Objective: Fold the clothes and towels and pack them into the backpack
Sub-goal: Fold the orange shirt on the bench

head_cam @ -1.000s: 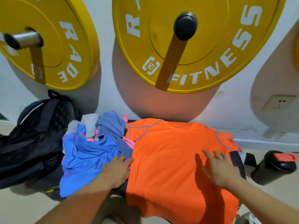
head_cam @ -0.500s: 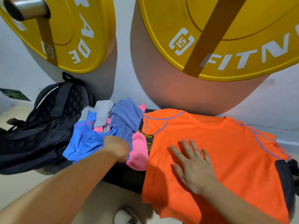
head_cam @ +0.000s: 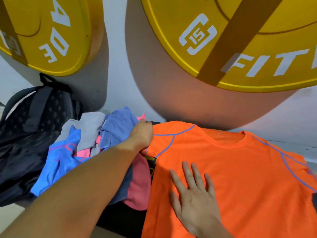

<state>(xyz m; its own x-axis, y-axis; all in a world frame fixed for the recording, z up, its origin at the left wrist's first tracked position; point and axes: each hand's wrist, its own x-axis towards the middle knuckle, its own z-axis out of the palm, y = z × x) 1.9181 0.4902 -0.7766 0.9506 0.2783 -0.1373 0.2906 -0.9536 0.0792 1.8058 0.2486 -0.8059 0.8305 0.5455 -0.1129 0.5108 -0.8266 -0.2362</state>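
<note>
Fingers [head_cam: 187, 172] of the right hand [head_cam: 193, 196] are spread on the orange shirt [head_cam: 248, 169] across the tabletop [head_cam: 120, 219]; the left hand [head_cam: 142, 134], shifted off the clothes pile [head_cam: 85, 134], is closed on its sleeve for folding.

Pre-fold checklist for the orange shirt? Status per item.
1. Shirt spread flat on bench: ok.
2. Right hand pinning shirt, palm down, fingers spread: ok.
3. Left hand gripping sleeve: cannot tell; it is at the sleeve edge, fingers hidden.
4. Pile clear of the fold side: not ok; it crowds the shirt's left edge.
5. Backpack open to receive: cannot tell; opening not visible.
</note>
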